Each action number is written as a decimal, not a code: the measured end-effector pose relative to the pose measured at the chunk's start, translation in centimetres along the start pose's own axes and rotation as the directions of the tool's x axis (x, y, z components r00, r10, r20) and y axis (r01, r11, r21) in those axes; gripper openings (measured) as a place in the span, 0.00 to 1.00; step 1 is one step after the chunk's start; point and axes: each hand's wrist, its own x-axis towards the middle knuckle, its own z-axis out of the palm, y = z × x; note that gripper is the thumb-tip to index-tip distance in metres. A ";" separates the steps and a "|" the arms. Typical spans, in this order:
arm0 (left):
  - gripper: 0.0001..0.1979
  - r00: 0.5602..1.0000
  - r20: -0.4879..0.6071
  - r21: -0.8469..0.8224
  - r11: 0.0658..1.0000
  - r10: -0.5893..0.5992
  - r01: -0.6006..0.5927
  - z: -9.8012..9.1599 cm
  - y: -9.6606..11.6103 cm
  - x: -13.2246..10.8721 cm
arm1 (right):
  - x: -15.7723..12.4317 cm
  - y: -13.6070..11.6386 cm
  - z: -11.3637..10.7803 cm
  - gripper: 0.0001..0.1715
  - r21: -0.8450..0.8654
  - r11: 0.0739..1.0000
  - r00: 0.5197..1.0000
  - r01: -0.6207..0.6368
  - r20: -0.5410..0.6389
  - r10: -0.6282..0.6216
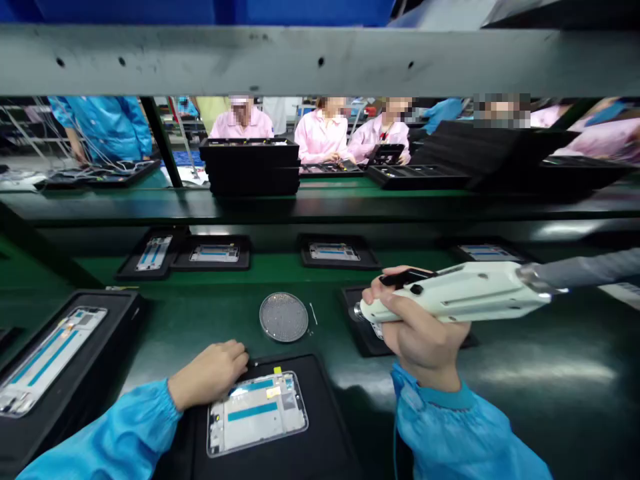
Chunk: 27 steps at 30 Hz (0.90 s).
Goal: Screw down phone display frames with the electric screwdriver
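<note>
My right hand [423, 333] is wrapped round a white electric screwdriver [465, 297], held level with its tip pointing left over a black tray [361, 333]. My left hand [210, 373] rests with curled fingers on the top left corner of a black tray [320, 440] in front of me. A silver phone frame [257, 413] with a blue strip and a small yellow tab lies in that tray. A round grey screw dish [283, 317] sits just beyond, with a thin pin [313, 313] beside it.
A black tray with another phone frame [50, 357] lies at the left. Several more trays with frames [215, 253] ride the green belt behind. Stacked black trays [253, 167] stand on a shelf. People in pink and blue coats work beyond, under a grey beam [320, 60].
</note>
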 end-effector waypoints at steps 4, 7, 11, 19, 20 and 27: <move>0.14 0.996 -0.011 -0.082 0.993 -0.085 0.084 -1.3 -1.5 -2.4 | 1.2 -0.6 -1.0 0.11 0.041 0.999 0.998 0.025 -0.055 -0.022; 0.15 0.983 -0.029 -0.122 0.977 -0.180 0.175 -3.3 -3.7 -2.4 | 1.9 -0.7 -1.7 0.12 0.034 0.999 0.995 0.042 -0.096 -0.039; 0.10 0.925 -0.086 -0.090 0.928 -0.370 0.363 -5.7 -8.3 2.1 | 2.7 -0.3 -2.3 0.11 0.015 0.998 0.990 0.057 -0.133 -0.054; 0.17 0.695 -0.158 0.014 0.702 -0.701 0.712 -6.2 -14.3 18.1 | 4.0 2.2 -4.4 0.16 -0.139 0.988 0.985 0.061 -0.151 -0.082; 0.18 0.686 -0.147 0.019 0.691 -0.713 0.723 -5.9 -14.5 19.1 | 4.1 2.5 -4.6 0.17 -0.152 0.986 0.986 0.061 -0.146 -0.084; 0.17 0.714 -0.054 0.147 0.702 -0.698 0.697 -4.6 -16.6 13.9 | 4.3 2.6 -4.7 0.16 -0.202 0.974 0.981 0.104 -0.143 -0.135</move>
